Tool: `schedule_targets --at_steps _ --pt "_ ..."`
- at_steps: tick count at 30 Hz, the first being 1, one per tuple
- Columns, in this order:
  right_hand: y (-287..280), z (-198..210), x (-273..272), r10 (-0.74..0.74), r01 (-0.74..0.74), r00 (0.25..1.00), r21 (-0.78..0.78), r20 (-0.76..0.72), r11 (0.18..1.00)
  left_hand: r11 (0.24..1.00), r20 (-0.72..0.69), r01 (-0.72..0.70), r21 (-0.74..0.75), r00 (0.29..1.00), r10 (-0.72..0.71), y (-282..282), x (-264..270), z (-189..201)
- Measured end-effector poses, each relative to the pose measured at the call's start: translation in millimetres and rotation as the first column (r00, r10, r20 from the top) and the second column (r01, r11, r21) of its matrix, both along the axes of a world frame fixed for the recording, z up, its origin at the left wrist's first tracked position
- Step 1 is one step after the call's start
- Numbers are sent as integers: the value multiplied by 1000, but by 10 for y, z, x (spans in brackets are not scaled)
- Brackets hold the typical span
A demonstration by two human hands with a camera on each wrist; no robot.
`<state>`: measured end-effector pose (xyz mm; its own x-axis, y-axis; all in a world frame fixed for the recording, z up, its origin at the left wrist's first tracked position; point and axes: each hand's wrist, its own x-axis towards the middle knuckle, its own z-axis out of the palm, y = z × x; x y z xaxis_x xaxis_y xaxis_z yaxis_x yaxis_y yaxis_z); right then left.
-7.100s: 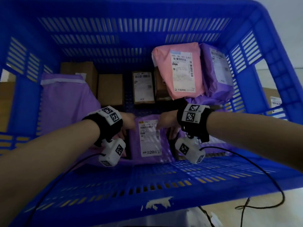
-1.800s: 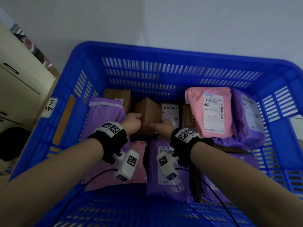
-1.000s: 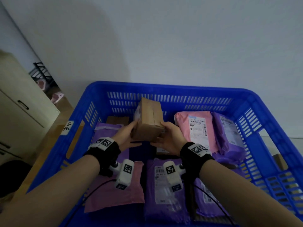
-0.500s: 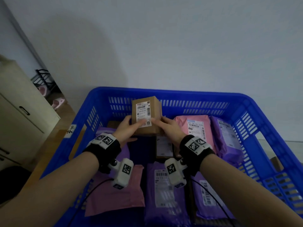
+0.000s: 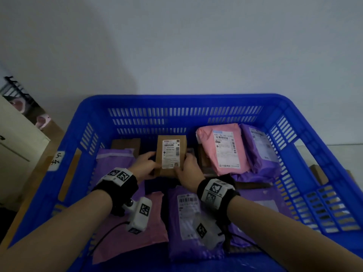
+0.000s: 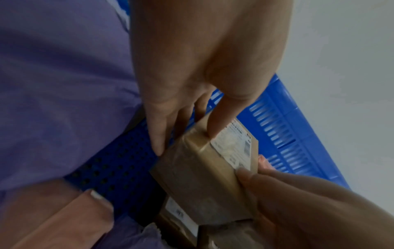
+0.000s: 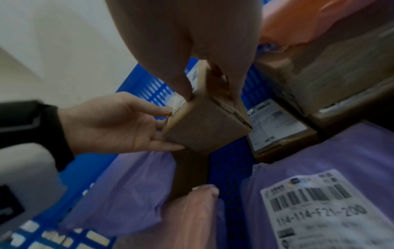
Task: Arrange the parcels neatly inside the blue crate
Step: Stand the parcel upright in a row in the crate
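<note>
Both hands hold one small brown cardboard box [image 5: 170, 156] between them: the left hand [image 5: 144, 165] has its thumb on the labelled top and its fingers along the left side, and the right hand [image 5: 188, 171] pinches the box's right edge, thumb on top and fingers down the side. The box sits label-up above the perforated floor of the blue crate [image 5: 102, 118], near the middle of the far row; whether it touches the floor cannot be told. Just to its right lies another labelled brown box [image 7: 275, 124], partly hidden, and further right a pink mailer [image 5: 224, 148] overlaps a purple mailer [image 5: 261, 148]. A purple mailer with a barcode label [image 5: 188, 218] lies nearer, beside a pink mailer [image 5: 145, 232].
</note>
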<state>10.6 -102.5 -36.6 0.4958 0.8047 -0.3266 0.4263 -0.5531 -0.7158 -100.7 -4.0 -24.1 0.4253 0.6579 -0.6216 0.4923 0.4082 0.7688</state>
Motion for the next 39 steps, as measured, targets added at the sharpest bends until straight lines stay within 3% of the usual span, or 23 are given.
schedule_targets --at_steps 2,8,12,16,20,23,26,31,35,39 --pt "24 -38 20 34 -28 996 -66 86 997 999 -2 30 -29 1000 -30 2 30 -89" --pt "32 -180 93 102 -76 987 -192 127 978 993 37 103 -52 994 -101 -33 214 -218" --pt "53 -299 139 196 -127 943 -255 267 959 988 58 117 -96 992 -112 -48 340 -298" --pt "87 -391 175 303 -218 872 -249 385 944 988 85 95 -121 993 -85 -17 413 -338" --pt "144 -363 159 316 -243 855 -222 411 944 987 95 110 -119 991 -99 9 419 -281" --pt "205 -266 122 307 -245 850 -194 428 950 979 20 203 19 979 -203 102 327 -168" --pt "331 -67 -13 334 -313 882 -118 331 942 963 -93 206 176 977 -192 250 101 -10" --pt "597 84 -361 398 -401 916 -163 -52 901 925 -220 46 378 975 41 409 -489 153" --pt "713 -55 -580 296 -328 935 -159 -196 931 906 -335 -20 423 925 177 358 -902 300" --pt "712 -219 -737 200 -278 916 -193 -348 941 918 -427 31 395 891 154 206 -1037 357"
